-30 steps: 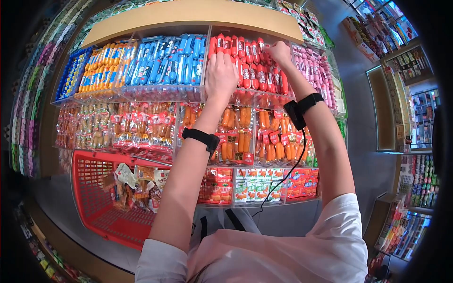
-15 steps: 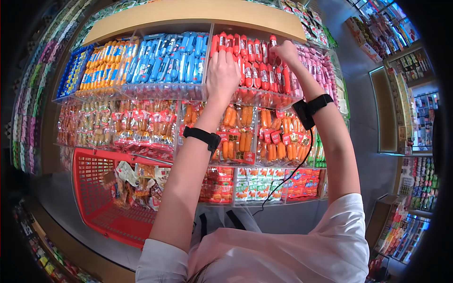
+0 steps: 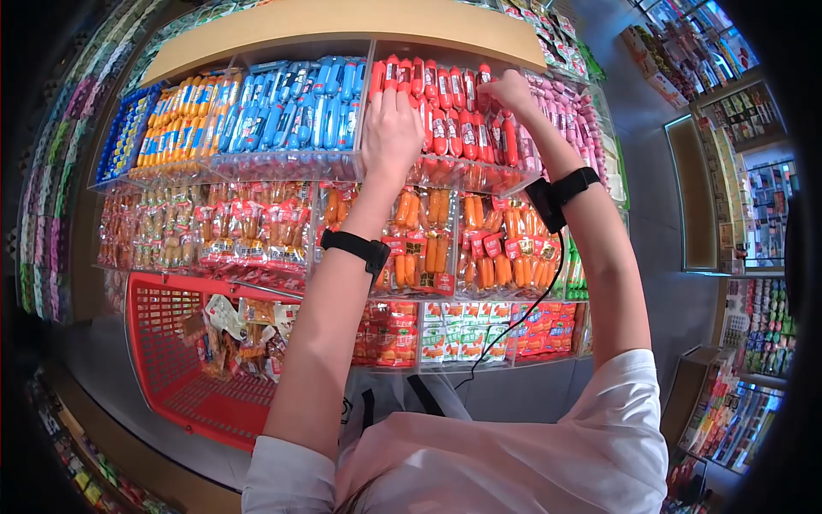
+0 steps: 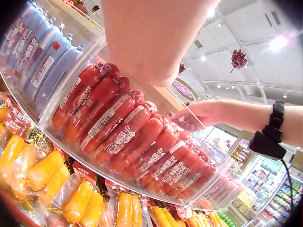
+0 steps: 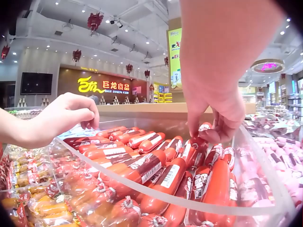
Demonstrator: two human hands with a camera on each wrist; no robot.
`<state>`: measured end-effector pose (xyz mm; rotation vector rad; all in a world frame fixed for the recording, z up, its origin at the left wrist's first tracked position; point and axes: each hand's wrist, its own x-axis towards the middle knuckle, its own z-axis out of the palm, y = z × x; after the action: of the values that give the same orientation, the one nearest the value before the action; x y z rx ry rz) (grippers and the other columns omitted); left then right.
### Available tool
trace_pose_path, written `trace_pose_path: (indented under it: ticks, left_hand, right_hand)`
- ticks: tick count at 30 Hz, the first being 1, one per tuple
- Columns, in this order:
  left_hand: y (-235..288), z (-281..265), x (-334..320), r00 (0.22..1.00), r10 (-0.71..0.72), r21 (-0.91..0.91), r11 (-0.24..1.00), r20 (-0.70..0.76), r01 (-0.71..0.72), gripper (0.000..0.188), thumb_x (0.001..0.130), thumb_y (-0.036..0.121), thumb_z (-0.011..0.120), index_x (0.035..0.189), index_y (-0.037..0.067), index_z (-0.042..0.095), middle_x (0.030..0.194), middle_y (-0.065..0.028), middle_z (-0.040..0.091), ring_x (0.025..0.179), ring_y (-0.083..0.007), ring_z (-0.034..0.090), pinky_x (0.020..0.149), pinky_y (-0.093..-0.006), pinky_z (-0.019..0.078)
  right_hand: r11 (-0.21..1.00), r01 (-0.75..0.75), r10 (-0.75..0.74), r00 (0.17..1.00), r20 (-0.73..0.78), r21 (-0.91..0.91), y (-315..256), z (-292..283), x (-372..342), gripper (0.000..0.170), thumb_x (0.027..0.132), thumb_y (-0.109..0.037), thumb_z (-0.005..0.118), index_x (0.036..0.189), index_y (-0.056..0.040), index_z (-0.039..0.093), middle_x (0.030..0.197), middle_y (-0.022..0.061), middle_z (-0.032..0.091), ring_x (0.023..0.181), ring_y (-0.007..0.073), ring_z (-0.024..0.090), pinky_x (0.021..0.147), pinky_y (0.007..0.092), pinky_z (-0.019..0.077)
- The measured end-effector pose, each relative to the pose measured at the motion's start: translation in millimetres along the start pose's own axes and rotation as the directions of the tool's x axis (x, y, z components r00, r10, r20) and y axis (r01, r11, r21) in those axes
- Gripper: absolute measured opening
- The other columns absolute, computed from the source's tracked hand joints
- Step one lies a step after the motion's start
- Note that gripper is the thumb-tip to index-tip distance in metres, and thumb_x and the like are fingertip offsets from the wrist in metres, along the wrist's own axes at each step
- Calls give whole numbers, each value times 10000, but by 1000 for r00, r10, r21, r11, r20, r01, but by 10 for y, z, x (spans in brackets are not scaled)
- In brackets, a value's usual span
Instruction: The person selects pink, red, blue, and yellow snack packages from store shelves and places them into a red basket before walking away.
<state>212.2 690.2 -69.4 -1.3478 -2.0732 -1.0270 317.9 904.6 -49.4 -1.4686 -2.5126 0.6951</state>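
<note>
Your hands are well apart at the bin (image 5: 265, 210) of red sausages (image 3: 449, 103). Your right hand (image 5: 215, 111) pinches the end of one sausage (image 5: 204, 126) — it sits near the right wall. Your left hand (image 3: 394, 133) is over the left end, fingers loosely bent — you can't tell if they touch. Blue sausages (image 3: 300, 103) lie left, pink ones (image 3: 561, 120) right; the basket (image 3: 214, 420) stands lower left.
</note>
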Motion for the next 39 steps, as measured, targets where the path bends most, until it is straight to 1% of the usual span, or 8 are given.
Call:
trace_pose_path:
  ticks: [10, 14, 18, 25, 28, 32, 33, 39]
  left_hand:
    - [-7, 2, -4, 1000, 7, 7, 1000, -2, -7, 55, 709, 60, 522, 720, 5, 520, 763, -141, 500, 760, -284, 495, 686, -368, 435]
    - [2, -6, 2, 1000, 4, 9, 1000, -9, -4, 59, 707, 63, 526, 721, 6, 521, 763, -138, 502, 763, -281, 496, 684, -367, 435]
    - [8, -1, -3, 1000, 0, 5, 1000, -15, 0, 59, 720, 63, 518, 712, 5, 516, 757, -141, 503, 760, -285, 495, 686, -375, 433]
    - [15, -18, 4, 1000, -26, -23, 999, -4, 26, 82, 754, 62, 500, 709, -3, 520, 756, -146, 514, 759, -291, 495, 699, -387, 430]
    - [24, -14, 4, 1000, -21, -15, 1000, -8, 20, 72, 742, 65, 506, 712, 1, 517, 758, -143, 511, 763, -287, 497, 696, -383, 432]
    - [12, -36, 8, 1000, -12, -9, 1000, -15, 11, 79, 744, 77, 507, 714, 3, 514, 754, -140, 507, 768, -285, 499, 697, -383, 433]
    - [20, -44, 4, 1000, -13, -17, 1000, -20, 13, 93, 758, 82, 501, 713, 1, 514, 751, -143, 506, 768, -288, 499, 701, -388, 432]
    - [26, -57, 2, 1000, -20, -4, 1000, 0, 20, 93, 758, 86, 500, 721, 2, 516, 759, -139, 511, 772, -286, 502, 702, -387, 432]
  right_hand:
    - [997, 30, -29, 999, 13, -76, -65, 128, -28, 417, 666, -379, 695, 664, 35, 639, 658, 162, 634, 660, 251, 644, 663, 347, 511]
    - [992, 116, -120, 989, 83, 49, 6, -128, -183, 427, 666, -387, 698, 650, 35, 630, 621, 167, 623, 658, 269, 642, 667, 361, 508]
    - [850, 279, -244, 960, 135, -447, 75, -182, -523, 304, 694, -246, 666, 782, 41, 614, 785, 212, 623, 774, 328, 622, 694, 395, 503]
    - [767, 296, -275, 953, 124, -570, 81, -36, -746, 179, 760, -97, 465, 876, -17, 576, 873, 203, 615, 834, 338, 610, 701, 429, 493]
    - [790, 272, -236, 962, 137, -549, 155, 9, -612, 357, 643, -151, 671, 944, -26, 528, 847, 196, 607, 841, 356, 590, 704, 448, 481]
    - [962, 221, -190, 964, 183, -162, 139, -164, -584, 447, 600, -78, 659, 1030, -49, 542, 715, 144, 602, 719, 255, 625, 634, 358, 502]
    - [997, 65, -76, 962, 261, 52, 85, -220, -646, 455, 607, -20, 647, 1050, -38, 545, 661, 94, 584, 608, 171, 608, 550, 297, 499]
    - [983, 33, -81, 962, 260, 183, 276, -160, -559, 424, 625, -3, 656, 1033, 13, 545, 706, 116, 606, 557, 170, 616, 482, 276, 506]
